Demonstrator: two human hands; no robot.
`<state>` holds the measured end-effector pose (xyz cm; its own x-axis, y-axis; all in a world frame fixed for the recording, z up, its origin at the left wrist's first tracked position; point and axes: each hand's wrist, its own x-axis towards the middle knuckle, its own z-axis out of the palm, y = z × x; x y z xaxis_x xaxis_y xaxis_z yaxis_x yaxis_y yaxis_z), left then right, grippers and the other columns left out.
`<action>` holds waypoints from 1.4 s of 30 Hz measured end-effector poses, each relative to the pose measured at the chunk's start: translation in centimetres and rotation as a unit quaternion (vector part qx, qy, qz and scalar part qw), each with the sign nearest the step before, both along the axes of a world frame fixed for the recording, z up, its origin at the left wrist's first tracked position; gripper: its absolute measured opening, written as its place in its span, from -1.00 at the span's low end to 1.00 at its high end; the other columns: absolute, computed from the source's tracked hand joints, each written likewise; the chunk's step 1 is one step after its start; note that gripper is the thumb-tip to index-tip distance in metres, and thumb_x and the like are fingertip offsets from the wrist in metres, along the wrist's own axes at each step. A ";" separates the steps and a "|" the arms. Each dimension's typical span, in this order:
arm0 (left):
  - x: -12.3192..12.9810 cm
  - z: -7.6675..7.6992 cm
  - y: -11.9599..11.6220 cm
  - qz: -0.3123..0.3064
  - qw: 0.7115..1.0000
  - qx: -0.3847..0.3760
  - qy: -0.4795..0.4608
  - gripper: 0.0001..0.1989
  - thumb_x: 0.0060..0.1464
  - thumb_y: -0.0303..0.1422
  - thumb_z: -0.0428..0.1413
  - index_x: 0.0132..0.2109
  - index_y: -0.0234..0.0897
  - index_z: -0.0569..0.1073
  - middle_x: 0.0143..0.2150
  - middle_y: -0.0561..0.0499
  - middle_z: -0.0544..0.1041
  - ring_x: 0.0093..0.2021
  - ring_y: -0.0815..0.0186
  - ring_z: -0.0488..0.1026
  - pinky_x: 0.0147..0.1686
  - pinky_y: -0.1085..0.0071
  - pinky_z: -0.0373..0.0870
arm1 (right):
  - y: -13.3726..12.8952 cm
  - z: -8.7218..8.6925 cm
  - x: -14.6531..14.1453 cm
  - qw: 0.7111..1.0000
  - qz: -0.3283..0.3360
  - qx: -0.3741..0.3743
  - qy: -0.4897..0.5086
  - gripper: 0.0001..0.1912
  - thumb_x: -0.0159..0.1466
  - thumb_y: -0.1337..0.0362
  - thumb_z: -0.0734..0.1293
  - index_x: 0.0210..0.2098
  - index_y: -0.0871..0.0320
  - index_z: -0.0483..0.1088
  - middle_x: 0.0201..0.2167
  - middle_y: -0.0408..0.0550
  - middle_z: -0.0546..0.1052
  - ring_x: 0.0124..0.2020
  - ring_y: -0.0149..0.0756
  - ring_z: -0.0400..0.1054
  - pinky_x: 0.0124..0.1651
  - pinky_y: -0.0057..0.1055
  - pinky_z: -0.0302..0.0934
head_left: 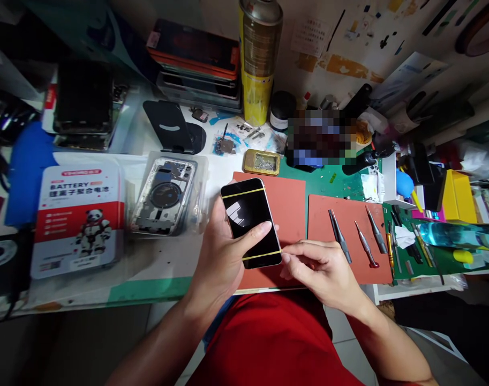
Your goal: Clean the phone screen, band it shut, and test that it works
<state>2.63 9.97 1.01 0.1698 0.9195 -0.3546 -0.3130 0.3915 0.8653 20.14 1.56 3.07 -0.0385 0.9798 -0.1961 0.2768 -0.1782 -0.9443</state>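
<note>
A black smartphone (250,214) with two thin yellow bands across its screen is held tilted above a reddish-brown mat (290,214). My left hand (228,246) grips it from the left side, the thumb lying across the glass. At the phone's lower right corner, my right hand (320,268) has thumb and index finger pinched at the end of the lower band. On a second mat (320,214) to the right lie tweezers (340,236), a screwdriver (365,242) and another grey tool (376,230).
At left are a battery box (79,214), an opened phone body (164,195) and a black stand (170,126). Behind the mats stand a small tin of screws (261,162) and a yellow spray can (260,69). A blue bottle (461,236) lies at right.
</note>
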 end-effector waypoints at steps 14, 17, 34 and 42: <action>0.2 0.3 0.0 -0.014 0.999 -0.019 -0.038 -0.38 -0.01 -0.45 0.47 0.16 -0.05 0.47 -0.04 0.02 0.57 -0.25 0.20 0.67 -0.24 0.18 0.75 | 0.0 -0.3 0.1 0.998 -0.007 -0.044 0.043 -0.83 0.41 0.31 0.38 -0.22 0.14 0.66 -0.45 -0.11 0.64 -0.46 -0.33 0.59 -0.38 -0.44 0.50; 0.1 0.2 0.1 -0.019 0.999 -0.015 -0.026 -0.34 -0.03 -0.45 0.48 0.19 -0.06 0.47 -0.08 0.03 0.57 -0.26 0.22 0.65 -0.25 0.21 0.73 | 0.2 -0.2 0.1 0.998 -0.010 -0.041 0.047 -0.81 0.42 0.28 0.38 -0.26 0.14 0.65 -0.47 -0.11 0.62 -0.48 -0.33 0.58 -0.39 -0.45 0.50; -0.1 -0.1 0.4 -0.017 0.999 -0.017 -0.020 -0.34 -0.05 -0.42 0.50 0.18 -0.10 0.46 -0.18 0.05 0.58 -0.31 0.23 0.64 -0.30 0.28 0.71 | 0.2 -0.4 -0.6 0.991 -0.049 -0.057 0.114 -0.85 0.36 0.31 0.41 -0.26 0.16 0.67 -0.45 -0.10 0.64 -0.48 -0.32 0.62 -0.39 -0.45 0.57; 0.0 0.2 0.4 -0.022 0.999 -0.021 -0.032 -0.35 -0.04 -0.43 0.49 0.17 -0.08 0.46 -0.21 0.04 0.59 -0.31 0.14 0.68 -0.33 0.23 0.71 | 0.5 -0.1 -0.2 0.996 -0.024 -0.044 0.080 -0.84 0.37 0.27 0.43 -0.26 0.17 0.67 -0.49 -0.09 0.65 -0.52 -0.33 0.57 -0.42 -0.44 0.51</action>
<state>2.64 10.33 1.19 0.2329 0.8950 -0.3804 -0.3481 0.4420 0.8267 19.91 2.10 2.96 -0.0292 0.9608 -0.2758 0.1130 -0.2710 -0.9559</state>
